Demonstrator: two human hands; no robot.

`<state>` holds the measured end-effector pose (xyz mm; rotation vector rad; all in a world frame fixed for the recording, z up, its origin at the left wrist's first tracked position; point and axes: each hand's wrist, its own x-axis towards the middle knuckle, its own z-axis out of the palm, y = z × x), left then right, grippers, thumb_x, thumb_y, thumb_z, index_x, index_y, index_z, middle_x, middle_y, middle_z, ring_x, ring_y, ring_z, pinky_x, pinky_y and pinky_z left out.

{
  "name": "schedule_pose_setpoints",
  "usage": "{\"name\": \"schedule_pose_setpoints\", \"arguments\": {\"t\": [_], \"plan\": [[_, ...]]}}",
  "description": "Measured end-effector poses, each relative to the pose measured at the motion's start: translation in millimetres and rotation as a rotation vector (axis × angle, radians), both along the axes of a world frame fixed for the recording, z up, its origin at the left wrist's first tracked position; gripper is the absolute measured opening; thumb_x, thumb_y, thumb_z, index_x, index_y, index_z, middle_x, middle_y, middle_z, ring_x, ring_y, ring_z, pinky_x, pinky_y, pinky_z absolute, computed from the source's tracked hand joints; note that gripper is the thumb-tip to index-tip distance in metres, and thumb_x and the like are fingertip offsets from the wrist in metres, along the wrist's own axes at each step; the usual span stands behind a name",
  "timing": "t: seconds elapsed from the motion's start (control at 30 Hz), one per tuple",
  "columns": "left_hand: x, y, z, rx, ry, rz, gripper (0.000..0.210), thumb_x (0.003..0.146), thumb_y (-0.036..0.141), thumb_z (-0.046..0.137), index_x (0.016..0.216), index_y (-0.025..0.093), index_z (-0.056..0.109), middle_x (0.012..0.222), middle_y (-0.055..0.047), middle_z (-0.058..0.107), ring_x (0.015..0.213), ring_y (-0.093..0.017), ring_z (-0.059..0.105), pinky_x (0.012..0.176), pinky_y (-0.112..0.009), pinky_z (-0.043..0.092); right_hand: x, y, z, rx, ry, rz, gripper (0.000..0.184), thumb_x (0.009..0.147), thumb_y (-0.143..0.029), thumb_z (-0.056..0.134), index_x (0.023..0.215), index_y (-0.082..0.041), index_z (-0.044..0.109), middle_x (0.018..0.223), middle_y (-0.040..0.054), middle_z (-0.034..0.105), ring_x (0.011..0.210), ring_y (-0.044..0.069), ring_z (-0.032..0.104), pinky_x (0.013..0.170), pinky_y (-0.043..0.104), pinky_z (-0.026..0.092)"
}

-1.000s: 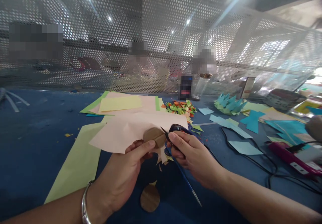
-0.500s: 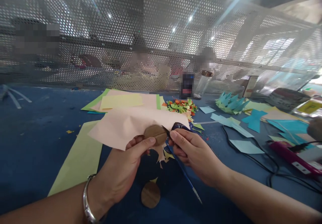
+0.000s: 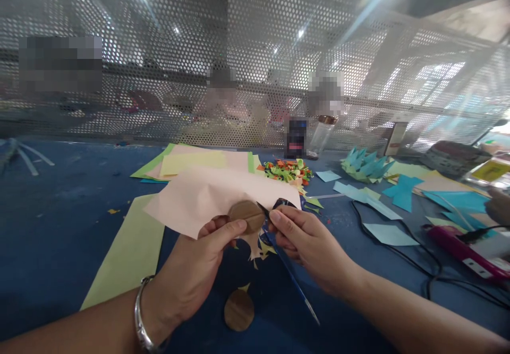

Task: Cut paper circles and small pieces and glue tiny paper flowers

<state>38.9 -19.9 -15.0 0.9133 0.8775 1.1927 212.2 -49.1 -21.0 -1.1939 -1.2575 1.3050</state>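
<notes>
My left hand (image 3: 201,266), wearing a silver bangle, is closed with its thumb on a brown cardboard disc (image 3: 249,213). It pinches the disc against a pale pink sheet of paper (image 3: 187,200). My right hand (image 3: 300,232) is closed around small dark scissors (image 3: 262,207), their blades at the disc's right edge where they meet the pink sheet. A thin blue pen-like stick (image 3: 297,279) slants below my right hand; I cannot tell whether the fingers touch it. Pink offcuts (image 3: 253,248) dangle or lie under the disc. A second cardboard disc (image 3: 239,310) lies on the blue table.
A pale green sheet (image 3: 127,248) lies left, stacked papers (image 3: 195,163) behind. Coloured scraps (image 3: 289,172), a glass bottle (image 3: 322,136), a blue-green folded paper piece (image 3: 366,164) and a purple power strip (image 3: 464,250) with black cables stand right. A perforated metal screen (image 3: 247,41) borders the back.
Both hands keep their hold on the disc, paper and scissors. The scissors' blades sit slightly lower against the disc's edge. The whole view has shifted slightly.
</notes>
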Motion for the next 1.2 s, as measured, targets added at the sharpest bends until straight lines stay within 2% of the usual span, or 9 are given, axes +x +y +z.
{"name": "schedule_pose_setpoints", "arguments": {"t": [0.13, 0.4, 0.7, 1.2], "plan": [[-1.4, 0.7, -0.6, -0.071, 0.006, 0.002, 0.026, 0.06, 0.023, 0.088, 0.08, 0.016, 0.073, 0.09, -0.004, 0.069, 0.095, -0.022, 0.062, 0.098, -0.039, 0.046, 0.5, 0.6, -1.3, 0.01, -0.035, 0.0, 0.04, 0.096, -0.055, 0.056, 0.08, -0.018, 0.051, 0.057, -0.0094, 0.03, 0.048, 0.005, 0.021, 0.041, 0.019, 0.014], [-5.3, 1.4, -3.5, -0.128, 0.048, -0.014, 0.023, 0.064, 0.026, 0.087, 0.08, 0.018, 0.073, 0.09, -0.004, 0.073, 0.1, -0.023, 0.064, 0.101, -0.039, 0.044, 4.9, 0.4, -4.3, 0.105, -0.159, 0.002, 0.042, 0.098, -0.054, 0.052, 0.079, -0.018, 0.052, 0.059, -0.0081, 0.032, 0.05, 0.006, 0.022, 0.042, 0.02, 0.015], [-7.6, 2.6, -8.7, 0.011, 0.105, -0.1, 0.015, 0.075, 0.033, 0.08, 0.083, 0.022, 0.075, 0.09, -0.005, 0.076, 0.095, -0.023, 0.067, 0.095, -0.039, 0.049, 4.1, 2.2, -5.1, 0.153, -0.187, -0.008, 0.041, 0.099, -0.054, 0.051, 0.08, -0.018, 0.054, 0.059, -0.0083, 0.029, 0.049, 0.006, 0.022, 0.043, 0.022, 0.017], [-10.2, 2.2, -8.6, 0.019, 0.072, -0.146, 0.018, 0.074, 0.032, 0.082, 0.083, 0.019, 0.074, 0.088, -0.006, 0.075, 0.091, -0.022, 0.068, 0.089, -0.035, 0.051, 4.5, 0.7, -3.7, 0.184, -0.227, -0.02, 0.041, 0.099, -0.054, 0.051, 0.079, -0.019, 0.053, 0.059, -0.0083, 0.031, 0.049, 0.007, 0.022, 0.044, 0.023, 0.017]]}}
